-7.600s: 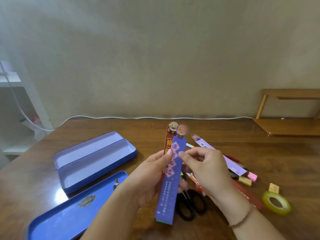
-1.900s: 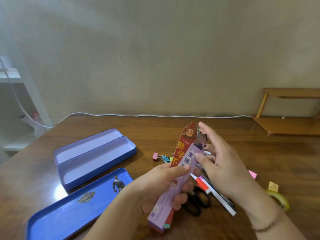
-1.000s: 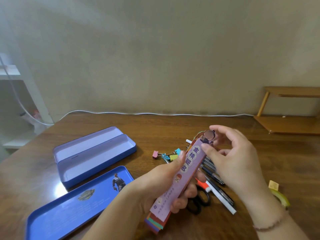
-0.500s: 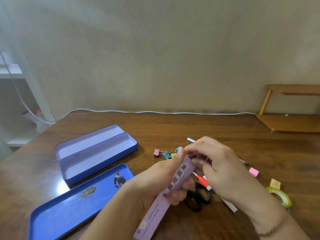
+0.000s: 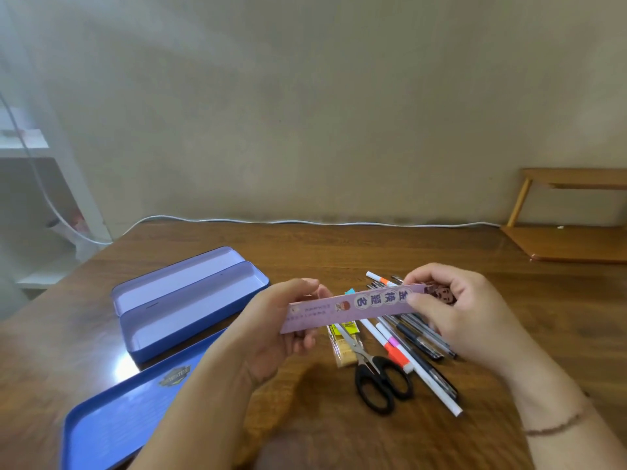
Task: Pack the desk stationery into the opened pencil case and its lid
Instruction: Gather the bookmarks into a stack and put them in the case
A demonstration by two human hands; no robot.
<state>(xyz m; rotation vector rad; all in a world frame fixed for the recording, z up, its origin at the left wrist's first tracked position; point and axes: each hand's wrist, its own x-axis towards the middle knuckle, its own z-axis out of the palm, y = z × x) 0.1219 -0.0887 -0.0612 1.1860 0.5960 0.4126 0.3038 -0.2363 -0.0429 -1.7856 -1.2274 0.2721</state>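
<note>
Bookmarks now level, gripped between both hands.

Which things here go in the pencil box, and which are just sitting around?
For packing:
bookmarks, held by left hand and right hand
scissors
pens
pencil case
lid

Just lying about:
white cable
wooden stand
white shelf

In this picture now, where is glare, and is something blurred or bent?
Head view: a bright glare patch lies on the desk between the pencil case and its lid; the forearms at the bottom edge look soft; the wide lens curves the picture's edges.
</note>
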